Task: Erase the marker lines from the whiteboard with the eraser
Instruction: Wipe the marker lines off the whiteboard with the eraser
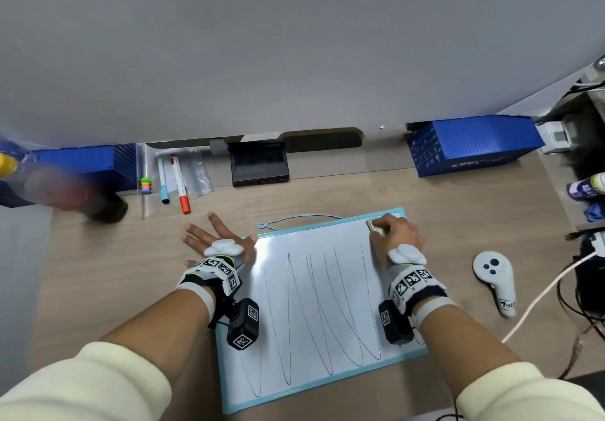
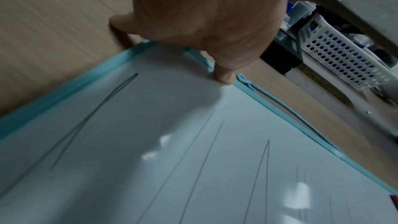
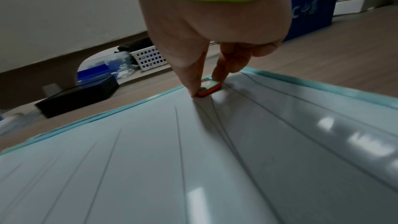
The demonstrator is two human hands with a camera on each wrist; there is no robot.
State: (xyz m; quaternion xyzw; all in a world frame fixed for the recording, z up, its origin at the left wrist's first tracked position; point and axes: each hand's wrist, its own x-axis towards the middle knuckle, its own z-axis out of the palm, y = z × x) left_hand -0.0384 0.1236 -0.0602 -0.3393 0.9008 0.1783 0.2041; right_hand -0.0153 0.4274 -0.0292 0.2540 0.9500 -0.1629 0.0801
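A whiteboard [image 1: 314, 306] with a light-blue frame lies on the wooden desk, covered in tall thin zigzag marker lines [image 1: 327, 315]. My right hand [image 1: 394, 234] is at the board's far right corner, thumb and fingers pinching a small flat eraser [image 1: 375, 228] with an orange edge [image 3: 210, 88] that lies on the board. My left hand [image 1: 217, 237] lies flat with fingers spread on the desk at the board's far left corner, its thumb [image 2: 224, 74] pressing on the frame. Marker lines [image 3: 178, 134] run under the right wrist.
A blue cord [image 1: 301, 219] loops behind the board. Two markers [image 1: 178, 183] lie on a plastic bag at far left, beside a black box [image 1: 258, 163]. Blue boxes [image 1: 468, 147] stand along the wall. A white controller [image 1: 496, 281] and cables lie to the right.
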